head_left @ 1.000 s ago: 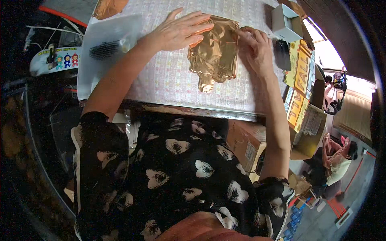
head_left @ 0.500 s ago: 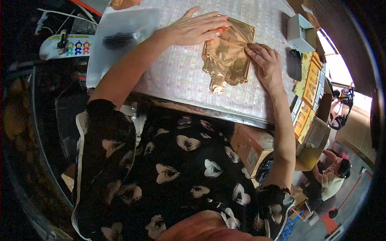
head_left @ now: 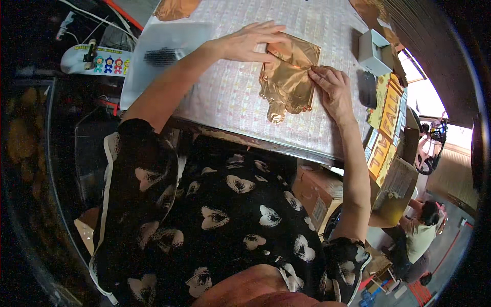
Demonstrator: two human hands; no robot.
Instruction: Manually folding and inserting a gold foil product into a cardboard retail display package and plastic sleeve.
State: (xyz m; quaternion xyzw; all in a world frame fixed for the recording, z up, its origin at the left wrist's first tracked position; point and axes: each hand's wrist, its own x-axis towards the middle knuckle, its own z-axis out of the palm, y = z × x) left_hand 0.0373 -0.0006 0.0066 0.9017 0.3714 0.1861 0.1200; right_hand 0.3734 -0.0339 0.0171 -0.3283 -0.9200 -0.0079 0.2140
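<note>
A shiny gold foil piece [head_left: 290, 84], perhaps a flat foil balloon, lies creased on the table with a rounded, scalloped lower edge. My left hand [head_left: 249, 43] rests over its upper left edge, fingers stretched out and pointing right. At the right edge of the foil, my right hand [head_left: 332, 88] has thumb and fingertips closed in a pinch on it. Creases run across the foil toward that pinch. The foil's upper left corner is partly hidden under my left hand.
A clear plastic bag [head_left: 189, 36] lies left on the patterned table cover [head_left: 225, 97]. Another gold foil piece [head_left: 176, 9] is at the far left. At right are a white box [head_left: 372, 57], a dark oblong object [head_left: 367, 89] and a printed carton [head_left: 383, 128]. A person [head_left: 419, 235] is beyond.
My left hand has shifted slightly on the foil's upper left, and the orange-red spot by its fingertips no longer shows. The right hand keeps its pinch. The whole view has moved slightly.
</note>
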